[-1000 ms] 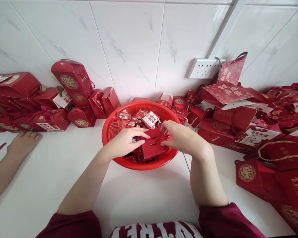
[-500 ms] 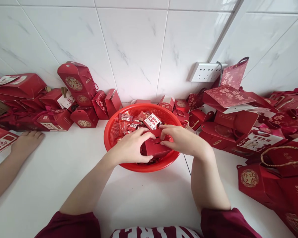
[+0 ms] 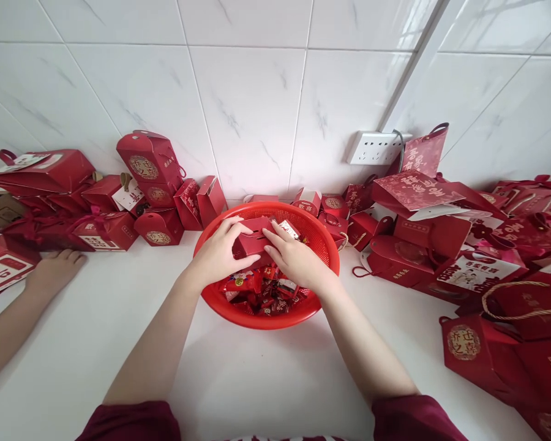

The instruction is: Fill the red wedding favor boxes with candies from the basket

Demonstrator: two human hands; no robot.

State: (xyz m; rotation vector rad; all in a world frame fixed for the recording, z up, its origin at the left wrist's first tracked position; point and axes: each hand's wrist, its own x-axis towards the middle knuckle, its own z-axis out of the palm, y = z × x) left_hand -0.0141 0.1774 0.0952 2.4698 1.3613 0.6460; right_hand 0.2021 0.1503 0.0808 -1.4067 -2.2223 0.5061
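A small red box [image 3: 253,239] is held above the candies in a red plastic basket [image 3: 267,321]. My left hand [image 3: 220,251] wraps round the box's left side, thumb along the near edge and fingers over the far edge. Against its right side lie the fingers of my right hand [image 3: 294,254], touching the top near a slot. Wrapped candies [image 3: 275,300] show below the box in the basket, and a white and red packet [image 3: 288,229] sits behind my right fingers.
Another person's hand [image 3: 57,269] rests on the white table [image 3: 119,306] at the left. Red gift boxes [image 3: 158,226] line the tiled wall, with more boxes [image 3: 482,349] piled at the right. A power strip [image 3: 379,148] is on the wall.
The red box has moved left and away from me within the basket, with both hands on it. More candies show at the basket's near side. The camera view has tilted up slightly.
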